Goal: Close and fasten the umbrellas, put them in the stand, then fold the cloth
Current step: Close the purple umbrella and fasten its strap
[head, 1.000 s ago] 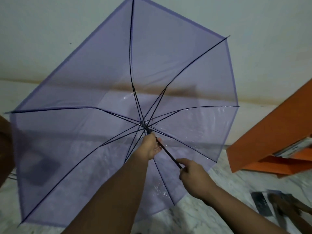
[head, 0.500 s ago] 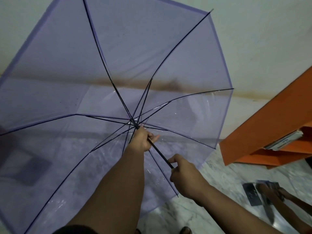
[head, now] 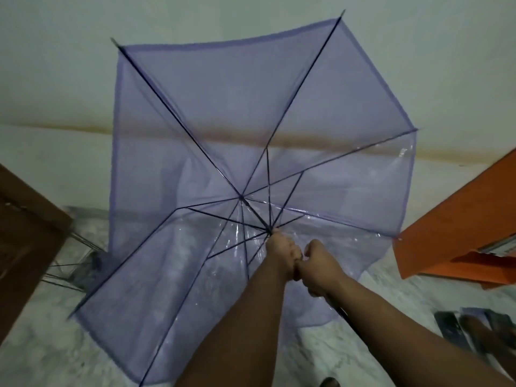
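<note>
1. Umbrella first: translucent purple umbrella with black ribs [head: 251, 129] looks half collapsed, held out before you.
2. Your left hand [head: 282, 255] and right hand [head: 318, 268] grip its shaft.
3. Fastening, stand, cloth all remain, I reckon.

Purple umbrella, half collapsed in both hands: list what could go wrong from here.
1. The left hand grips the shaft right at the runner, where the ribs of the purple umbrella converge; its fingers could get pinched.
2. The right hand is pressed against the left, so there seems little travel left to finish closing.
3. The slack canopy may snag between folding ribs.
</note>
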